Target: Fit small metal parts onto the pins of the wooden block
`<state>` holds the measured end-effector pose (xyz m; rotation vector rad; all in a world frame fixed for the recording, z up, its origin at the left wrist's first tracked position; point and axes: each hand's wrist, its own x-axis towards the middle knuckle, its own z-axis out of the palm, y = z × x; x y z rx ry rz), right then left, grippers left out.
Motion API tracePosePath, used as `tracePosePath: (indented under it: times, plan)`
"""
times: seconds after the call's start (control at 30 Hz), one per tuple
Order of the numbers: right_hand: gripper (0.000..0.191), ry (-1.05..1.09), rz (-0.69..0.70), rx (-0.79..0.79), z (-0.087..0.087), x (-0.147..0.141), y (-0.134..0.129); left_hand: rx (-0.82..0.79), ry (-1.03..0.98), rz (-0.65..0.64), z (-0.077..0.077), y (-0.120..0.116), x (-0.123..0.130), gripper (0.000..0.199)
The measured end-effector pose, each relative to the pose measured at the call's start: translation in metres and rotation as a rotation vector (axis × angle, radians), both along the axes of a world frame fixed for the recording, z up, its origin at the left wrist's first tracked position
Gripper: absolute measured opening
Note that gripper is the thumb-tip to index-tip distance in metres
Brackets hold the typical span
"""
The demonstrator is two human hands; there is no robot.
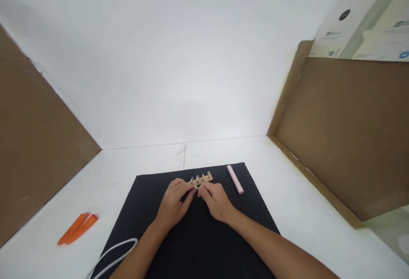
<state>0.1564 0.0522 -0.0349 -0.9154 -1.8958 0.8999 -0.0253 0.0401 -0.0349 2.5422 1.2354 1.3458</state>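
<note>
Left hand (174, 204) and right hand (217, 200) closed, fingertips (192, 189) pinching a small silver part (196, 188) at the front edge of a wooden strip (201, 180) with four metal fittings (197, 179), on a black mat (198, 249), pink tube (235, 179) just right.

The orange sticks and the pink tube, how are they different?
The orange pieces are a pair, but the pink tube is just one. The orange pieces look flat and pointy, while the pink tube looks round. The orange pieces lie on the white table, and the pink tube lies on the black mat. Both are long and thin, and both are lying down.
</note>
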Motion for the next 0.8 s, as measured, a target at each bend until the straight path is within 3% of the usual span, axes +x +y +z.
tracePosePath:
  times: [0.23, 0.67, 0.8]
  plan:
    - [0.036, 0.041, -0.078, 0.007, -0.0016, -0.0012, 0.0019, 0.024, -0.03, -0.032, 0.001, -0.0005, 0.0009, 0.017]
    - [0.036, -0.008, 0.059, 0.036, -0.0012, 0.0012, -0.0023, 0.039, -0.02, 0.0, -0.0031, 0.001, -0.0012, 0.016]
    - [0.035, 0.001, 0.026, 0.051, -0.0005, 0.0007, -0.0015, 0.049, -0.008, -0.01, -0.0018, 0.0007, 0.0, 0.017]
